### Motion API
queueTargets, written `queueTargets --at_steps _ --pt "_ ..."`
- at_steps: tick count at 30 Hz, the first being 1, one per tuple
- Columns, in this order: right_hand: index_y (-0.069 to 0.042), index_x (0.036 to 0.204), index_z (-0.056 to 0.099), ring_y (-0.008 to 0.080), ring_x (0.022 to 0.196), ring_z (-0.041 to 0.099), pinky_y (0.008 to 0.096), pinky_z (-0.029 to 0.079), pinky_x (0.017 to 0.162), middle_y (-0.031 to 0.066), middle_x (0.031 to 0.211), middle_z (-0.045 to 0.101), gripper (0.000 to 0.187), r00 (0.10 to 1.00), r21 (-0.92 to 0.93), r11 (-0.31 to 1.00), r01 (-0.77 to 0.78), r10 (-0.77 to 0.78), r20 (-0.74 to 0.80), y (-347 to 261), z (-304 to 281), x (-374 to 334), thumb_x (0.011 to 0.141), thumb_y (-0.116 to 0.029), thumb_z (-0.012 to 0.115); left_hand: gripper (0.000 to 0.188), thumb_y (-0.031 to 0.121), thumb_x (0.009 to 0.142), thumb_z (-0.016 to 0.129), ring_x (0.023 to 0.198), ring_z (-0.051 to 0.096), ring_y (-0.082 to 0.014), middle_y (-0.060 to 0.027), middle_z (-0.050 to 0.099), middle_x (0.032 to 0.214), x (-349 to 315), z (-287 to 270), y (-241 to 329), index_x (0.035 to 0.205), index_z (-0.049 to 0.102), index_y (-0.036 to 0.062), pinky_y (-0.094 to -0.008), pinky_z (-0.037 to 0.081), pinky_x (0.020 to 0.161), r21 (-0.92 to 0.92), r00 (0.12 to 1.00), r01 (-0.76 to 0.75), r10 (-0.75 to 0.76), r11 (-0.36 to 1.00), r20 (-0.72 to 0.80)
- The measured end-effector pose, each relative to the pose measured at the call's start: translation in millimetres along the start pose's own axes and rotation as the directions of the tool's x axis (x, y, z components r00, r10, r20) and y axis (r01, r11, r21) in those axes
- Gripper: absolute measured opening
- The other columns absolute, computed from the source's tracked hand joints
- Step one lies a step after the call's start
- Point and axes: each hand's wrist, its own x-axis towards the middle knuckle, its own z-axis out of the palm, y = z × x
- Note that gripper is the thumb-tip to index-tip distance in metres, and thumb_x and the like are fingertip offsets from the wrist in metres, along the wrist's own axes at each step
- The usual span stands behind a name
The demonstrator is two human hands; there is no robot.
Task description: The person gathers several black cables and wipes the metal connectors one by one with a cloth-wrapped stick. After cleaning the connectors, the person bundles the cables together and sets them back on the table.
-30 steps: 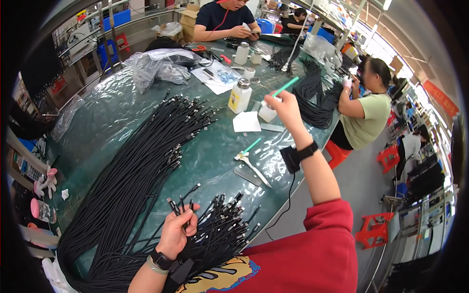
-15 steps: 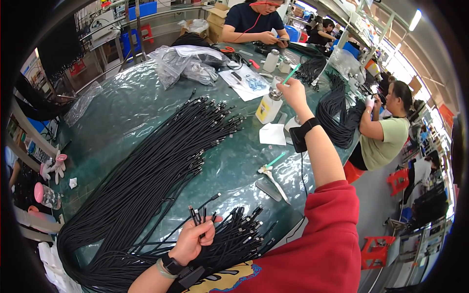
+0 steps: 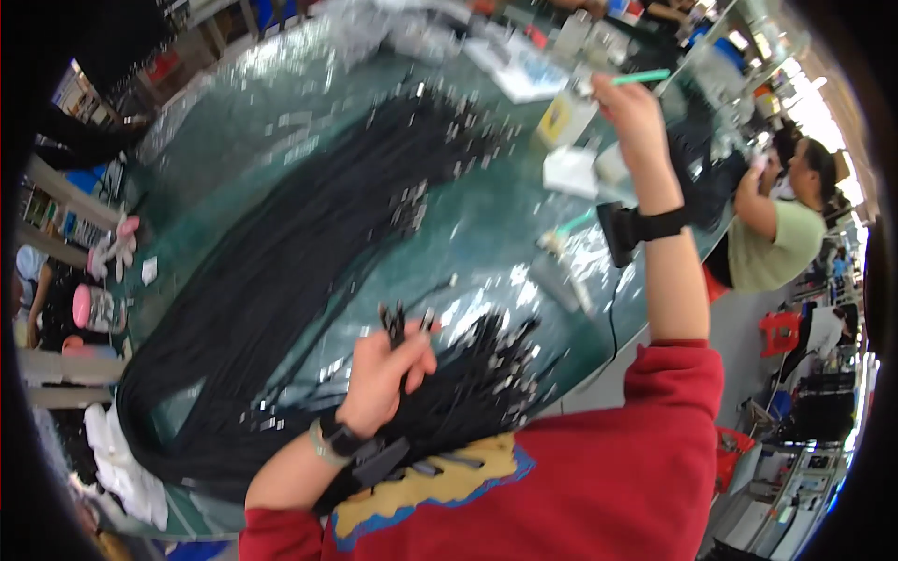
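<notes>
My left hand [image 3: 385, 372] is closed round several black cables, and their connector ends [image 3: 402, 323] stick up past the thumb. Beneath it lies a bundle of black cables with metal plugs [image 3: 500, 365]. My right hand [image 3: 634, 117] is raised at the far right of the table, pinching a thin green stick [image 3: 641, 77] that lies nearly level. Close to its fingers is a bottle with a yellow label [image 3: 564, 117]; motion blur hides whether the stick touches it.
A long bundle of black cables [image 3: 281, 234] bends across the green table [image 3: 234, 140]. White paper [image 3: 569, 171] and another green stick [image 3: 575, 222] lie at the right. Plastic bags [image 3: 402, 28] lie at the back. A person in a light green shirt [image 3: 781, 238] works at the right.
The whole view has shifted, and the scene is now blurred. The green stick in my right hand has tipped from slanting to nearly level. My left hand still grips the cables.
</notes>
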Motion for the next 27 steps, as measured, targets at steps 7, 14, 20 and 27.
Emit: queueTargets --at_steps 7,14,20,27 --pt "-0.002 0.079 0.057 0.0078 0.069 0.049 0.0238 0.039 0.064 0.0002 0.074 0.055 0.008 0.896 -0.097 0.986 -0.137 0.166 0.412 -43 63 -182 0.072 -0.004 0.061 0.027 0.005 0.083 0.048 0.045 0.036 -0.0036 -0.0064 0.057 0.067 -4 8 8 0.108 0.051 -0.0068 -0.0175 0.028 0.042 0.024 0.995 -0.097 0.097 0.995 0.005" --pt "-0.004 0.077 0.058 0.0154 0.064 0.050 0.0270 0.037 0.059 0.0040 0.071 0.055 0.012 0.880 -0.126 0.960 0.249 -0.170 0.444 -30 87 -214 0.068 -0.002 0.065 0.027 0.005 0.082 0.050 0.045 0.037 -0.0029 -0.0071 0.060 0.070 -9 12 2 0.107 0.053 -0.0046 -0.0170 0.029 0.041 0.131 0.990 -0.133 0.139 0.982 -0.033" --pt "-0.005 0.075 0.058 0.0206 0.064 0.050 0.0291 0.038 0.059 0.0046 0.069 0.055 0.013 0.803 -0.186 0.846 0.499 -0.372 0.466 -26 97 -213 0.066 -0.002 0.066 0.023 0.007 0.080 0.054 0.045 0.039 -0.0013 -0.0030 0.062 0.067 -15 13 5 0.101 0.059 -0.0020 -0.0171 0.032 0.040 0.230 0.990 -0.126 0.138 0.965 -0.039" --pt "-0.005 0.075 0.058 0.0210 0.065 0.051 0.0291 0.038 0.060 0.0049 0.069 0.055 0.012 0.843 -0.294 0.826 0.480 -0.343 0.414 -28 95 -211 0.066 -0.001 0.065 0.026 0.003 0.080 0.053 0.044 0.036 -0.0017 -0.0060 0.061 0.068 -11 6 -2 0.104 0.056 -0.0040 -0.0162 0.027 0.040 0.253 0.991 -0.120 0.130 0.960 -0.025"
